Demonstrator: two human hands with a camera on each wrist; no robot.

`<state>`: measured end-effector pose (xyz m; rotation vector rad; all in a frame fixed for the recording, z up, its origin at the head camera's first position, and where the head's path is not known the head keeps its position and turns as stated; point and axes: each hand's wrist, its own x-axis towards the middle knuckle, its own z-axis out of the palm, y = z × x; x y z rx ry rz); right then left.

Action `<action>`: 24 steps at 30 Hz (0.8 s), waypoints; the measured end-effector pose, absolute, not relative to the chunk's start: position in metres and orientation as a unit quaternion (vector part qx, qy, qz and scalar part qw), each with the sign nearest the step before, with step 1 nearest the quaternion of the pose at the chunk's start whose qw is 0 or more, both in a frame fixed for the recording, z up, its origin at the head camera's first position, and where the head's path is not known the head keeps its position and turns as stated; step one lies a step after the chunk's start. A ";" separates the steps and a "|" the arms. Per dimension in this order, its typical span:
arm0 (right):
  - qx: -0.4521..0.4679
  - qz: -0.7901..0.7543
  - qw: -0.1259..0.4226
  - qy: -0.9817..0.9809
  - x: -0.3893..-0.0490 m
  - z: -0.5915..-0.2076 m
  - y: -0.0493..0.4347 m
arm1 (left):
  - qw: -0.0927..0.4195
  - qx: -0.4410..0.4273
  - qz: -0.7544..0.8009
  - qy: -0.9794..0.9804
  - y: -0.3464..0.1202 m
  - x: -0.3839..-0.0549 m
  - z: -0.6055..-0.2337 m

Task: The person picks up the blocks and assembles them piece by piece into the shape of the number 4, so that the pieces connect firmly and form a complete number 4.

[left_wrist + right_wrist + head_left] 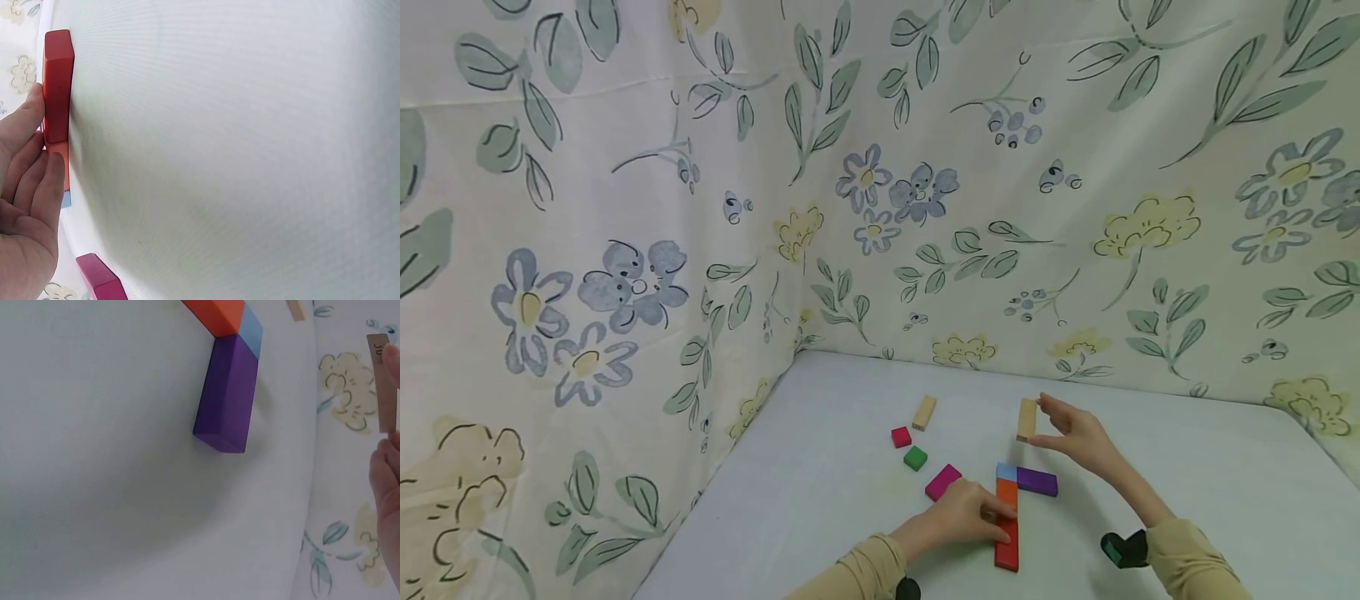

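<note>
My left hand (966, 512) reaches over a row of blocks. Its fingertips rest at the red block (58, 94) and at the orange block (59, 164) joined end to end with it. A light blue block (1007, 472) ends the row, and a purple block (226, 394) extends sideways from it. Behind the row, my right hand (1078, 437) pinches a plain wooden block (1027, 420) by its two ends, thumb nearer me. Dark marks show on that block in the right wrist view. Just left of my left hand lies a magenta block (943, 482).
Farther back on the left of the white table (790, 467) lie a small green block (915, 458), a small pinkish-red block (901, 437) and another wooden block (924, 412). A flower-printed cloth (880, 275) hangs along the table's back and left edges.
</note>
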<state>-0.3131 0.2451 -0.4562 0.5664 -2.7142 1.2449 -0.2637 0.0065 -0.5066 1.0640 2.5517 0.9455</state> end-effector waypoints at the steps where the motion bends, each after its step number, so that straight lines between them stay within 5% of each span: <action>1: 0.190 0.411 0.050 -0.890 -0.313 -0.455 0.243 | 0.108 0.363 0.320 0.869 0.007 -0.264 -0.507; 24: 0.225 0.427 0.021 -0.876 -0.315 -0.470 0.227 | 0.079 0.387 0.299 0.869 0.005 -0.266 -0.509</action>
